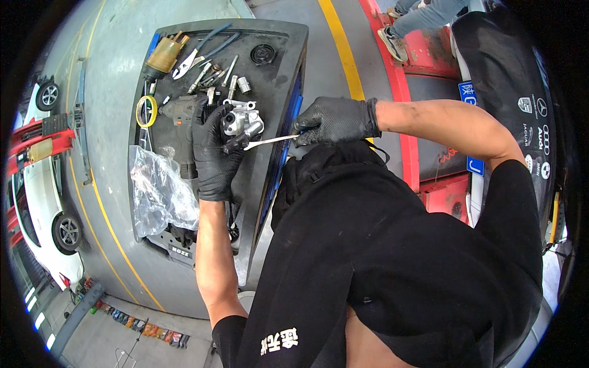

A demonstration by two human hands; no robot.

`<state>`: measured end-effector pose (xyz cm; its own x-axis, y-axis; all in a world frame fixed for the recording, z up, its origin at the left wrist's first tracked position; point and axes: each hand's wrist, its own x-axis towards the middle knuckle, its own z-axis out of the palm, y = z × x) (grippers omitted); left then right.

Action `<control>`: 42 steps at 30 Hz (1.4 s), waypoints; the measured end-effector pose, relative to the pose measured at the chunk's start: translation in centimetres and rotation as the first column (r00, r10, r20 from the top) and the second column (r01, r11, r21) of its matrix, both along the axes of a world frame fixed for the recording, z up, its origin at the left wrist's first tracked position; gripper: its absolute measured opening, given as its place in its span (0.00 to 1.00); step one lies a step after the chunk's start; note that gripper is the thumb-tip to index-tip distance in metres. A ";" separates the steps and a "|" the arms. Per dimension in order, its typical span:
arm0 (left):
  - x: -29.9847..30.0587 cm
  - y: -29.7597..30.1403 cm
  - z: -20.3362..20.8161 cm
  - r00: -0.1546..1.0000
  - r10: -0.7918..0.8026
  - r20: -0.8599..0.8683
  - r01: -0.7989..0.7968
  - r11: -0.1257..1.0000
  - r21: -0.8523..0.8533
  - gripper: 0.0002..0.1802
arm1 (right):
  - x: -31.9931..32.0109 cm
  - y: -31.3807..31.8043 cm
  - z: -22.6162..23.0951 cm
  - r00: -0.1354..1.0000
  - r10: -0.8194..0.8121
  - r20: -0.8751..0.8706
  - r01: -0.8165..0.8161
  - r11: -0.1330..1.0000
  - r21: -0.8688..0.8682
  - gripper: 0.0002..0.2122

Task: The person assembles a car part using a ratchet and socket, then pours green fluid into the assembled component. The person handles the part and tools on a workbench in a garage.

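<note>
My left hand (215,150), in a black glove, grips a silver cast-metal pump-like part (243,120) with a dark fitting on its near side, above the dark top of a tool cart (279,55). My gloved right hand (336,120) is closed round a slim silver wrench (273,141). The wrench's far end meets the dark fitting beside my left fingers; whether it sits on a nut cannot be made out. Just left of my left hand lies a dark grey power tool (181,116), partly covered by that hand. Several sockets and extensions lie beyond it, among them a silver socket (244,84).
On the cart lie blue-handled pliers (195,59), an amber reservoir (164,55), a yellow ring (146,111), a round black cap (263,54) and a clear plastic bag (161,193). A red lift (408,122) and a covered car stand at right. Another person's legs (423,24) show at top right.
</note>
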<state>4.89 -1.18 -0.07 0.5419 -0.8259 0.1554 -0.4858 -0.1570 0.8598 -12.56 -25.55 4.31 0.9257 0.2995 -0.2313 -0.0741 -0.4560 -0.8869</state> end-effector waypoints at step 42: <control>0.8 -0.2 9.1 0.936 -0.006 -0.351 0.211 0.808 0.551 0.13 | 7.3 5.7 -7.5 0.675 -0.246 0.695 0.251 0.963 0.098 0.22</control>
